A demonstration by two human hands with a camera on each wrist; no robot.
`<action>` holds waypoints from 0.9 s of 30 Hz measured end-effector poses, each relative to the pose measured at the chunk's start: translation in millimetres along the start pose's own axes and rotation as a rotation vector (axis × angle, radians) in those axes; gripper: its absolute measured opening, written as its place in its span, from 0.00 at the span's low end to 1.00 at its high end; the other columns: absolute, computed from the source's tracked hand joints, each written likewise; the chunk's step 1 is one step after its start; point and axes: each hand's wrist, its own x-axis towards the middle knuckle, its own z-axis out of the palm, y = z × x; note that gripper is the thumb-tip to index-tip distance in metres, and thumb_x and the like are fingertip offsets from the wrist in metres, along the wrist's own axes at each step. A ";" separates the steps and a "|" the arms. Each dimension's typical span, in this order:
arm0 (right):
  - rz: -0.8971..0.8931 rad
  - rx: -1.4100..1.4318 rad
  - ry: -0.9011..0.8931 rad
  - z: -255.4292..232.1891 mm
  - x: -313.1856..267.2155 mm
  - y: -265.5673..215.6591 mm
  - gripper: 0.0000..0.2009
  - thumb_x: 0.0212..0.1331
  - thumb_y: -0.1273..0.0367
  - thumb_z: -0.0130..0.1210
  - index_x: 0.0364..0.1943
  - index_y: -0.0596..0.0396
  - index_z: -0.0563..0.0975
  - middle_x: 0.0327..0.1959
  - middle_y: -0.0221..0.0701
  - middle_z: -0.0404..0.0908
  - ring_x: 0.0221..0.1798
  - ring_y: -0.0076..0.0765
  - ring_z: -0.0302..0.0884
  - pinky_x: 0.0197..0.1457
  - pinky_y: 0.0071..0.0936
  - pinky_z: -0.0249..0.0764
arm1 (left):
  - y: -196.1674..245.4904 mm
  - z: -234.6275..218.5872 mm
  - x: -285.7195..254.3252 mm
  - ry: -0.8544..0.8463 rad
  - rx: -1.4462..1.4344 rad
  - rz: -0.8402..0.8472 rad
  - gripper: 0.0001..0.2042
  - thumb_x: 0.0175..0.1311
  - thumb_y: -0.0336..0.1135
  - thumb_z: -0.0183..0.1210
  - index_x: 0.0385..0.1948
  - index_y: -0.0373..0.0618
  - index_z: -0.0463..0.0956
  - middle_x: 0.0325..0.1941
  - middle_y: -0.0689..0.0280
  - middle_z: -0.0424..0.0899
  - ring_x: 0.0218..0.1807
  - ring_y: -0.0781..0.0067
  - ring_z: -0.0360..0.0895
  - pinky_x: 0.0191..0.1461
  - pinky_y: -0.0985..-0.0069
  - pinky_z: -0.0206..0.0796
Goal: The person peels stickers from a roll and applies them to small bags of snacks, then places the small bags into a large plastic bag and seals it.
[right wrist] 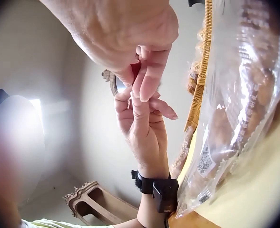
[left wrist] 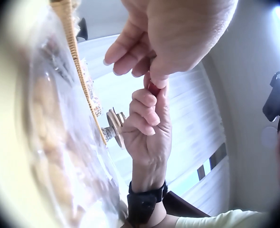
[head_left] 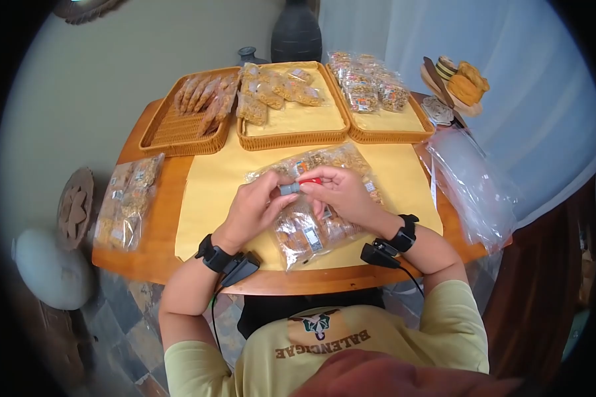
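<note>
Left of the packed big bag (head_left: pixel 301 245) lies another bag (head_left: pixel 122 205), with three trays (head_left: pixel 293 140) beyond only part-filled. Over the big bag, left hand (head_left: pixel 248 205) and right hand (head_left: pixel 346 195) pinch a red-grey tool (head_left: pixel 289 189) in their fingers; plastic (head_left: pixel 473 188) lies right of the big bag.

Dark vase (head_left: pixel 297 34) near pale curtain (head_left: pixel 397 33).

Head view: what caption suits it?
Left hand and right hand pinch a red-and-grey item over bagged snacks, three trays behind.
</note>
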 end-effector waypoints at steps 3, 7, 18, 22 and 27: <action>-0.048 0.013 0.037 2.1 -2.9 1.4 0.11 0.56 0.73 0.51 0.41 0.65 0.73 0.23 0.29 0.75 0.19 0.17 0.71 0.23 0.13 0.70 | 0.0 0.8 -2.4 -0.010 -0.090 -0.060 0.11 0.51 0.31 0.59 0.34 0.39 0.68 0.24 0.61 0.73 0.21 0.72 0.73 0.24 0.80 0.63; -0.160 -0.099 0.067 2.5 -4.8 1.6 0.09 0.54 0.75 0.53 0.39 0.65 0.75 0.26 0.31 0.77 0.21 0.18 0.73 0.24 0.14 0.71 | 4.6 -3.6 -2.0 -0.130 -0.509 -0.318 0.08 0.57 0.26 0.53 0.35 0.38 0.65 0.27 0.64 0.75 0.21 0.81 0.74 0.23 0.86 0.64; -0.667 -0.800 0.084 -11.9 -8.3 -27.1 0.10 0.43 0.74 0.61 0.33 0.55 0.79 0.24 0.29 0.77 0.20 0.21 0.70 0.23 0.16 0.67 | -3.0 -10.7 4.0 -0.196 -1.118 -0.491 0.09 0.64 0.38 0.46 0.31 0.43 0.63 0.18 0.68 0.71 0.13 0.82 0.68 0.16 0.88 0.60; -0.323 -0.792 -0.182 -16.2 -16.2 -44.8 0.08 0.43 0.71 0.61 0.30 0.54 0.79 0.21 0.27 0.75 0.18 0.19 0.66 0.22 0.17 0.63 | -14.6 -11.7 7.4 -0.185 -0.965 -0.612 0.09 0.63 0.38 0.48 0.30 0.43 0.65 0.15 0.70 0.68 0.12 0.82 0.66 0.15 0.88 0.57; -0.348 -0.900 -0.331 -4.6 -16.6 -28.9 0.06 0.49 0.69 0.57 0.29 0.55 0.74 0.23 0.31 0.74 0.25 0.32 0.72 0.28 0.23 0.66 | -26.6 -4.5 4.1 -0.253 -0.728 -0.649 0.10 0.60 0.39 0.52 0.27 0.44 0.65 0.13 0.74 0.69 0.12 0.86 0.66 0.15 0.88 0.53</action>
